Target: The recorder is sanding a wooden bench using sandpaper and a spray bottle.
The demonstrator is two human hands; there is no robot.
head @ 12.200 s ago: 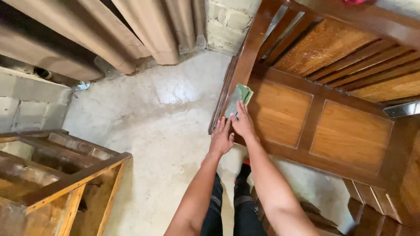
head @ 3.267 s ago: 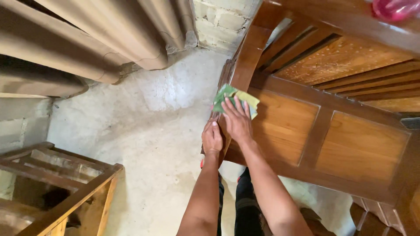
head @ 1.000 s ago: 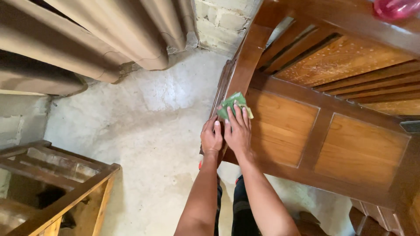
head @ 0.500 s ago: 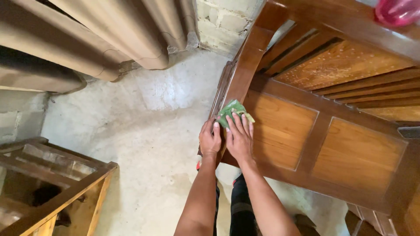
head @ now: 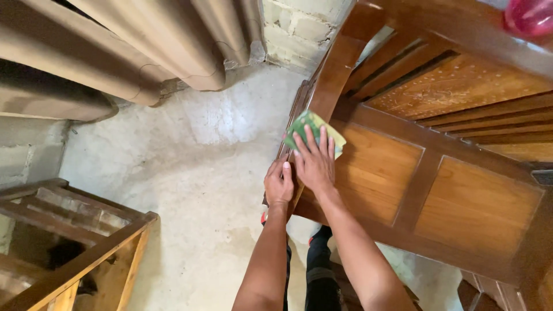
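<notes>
A varnished brown wooden frame (head: 403, 173) with inset panels and slats stands on end before me. My right hand (head: 315, 164) lies flat on a folded green and yellow sheet of sandpaper (head: 308, 122), pressing it against the frame's left upright near the corner of a panel. My left hand (head: 279, 184) grips the outer edge of that same upright just below, fingers curled around it. Most of the sheet is hidden under my fingers.
The bare concrete floor (head: 190, 173) spreads to the left. Beige curtains (head: 144, 46) hang over a block wall (head: 299, 26) at the top. An unfinished wooden frame (head: 75, 253) sits at the lower left. A pink object (head: 530, 17) rests on the furniture's top right.
My right hand has slid the sandpaper up along the upright in the last half second, after moving it down just before. My left hand has kept its grip on the edge.
</notes>
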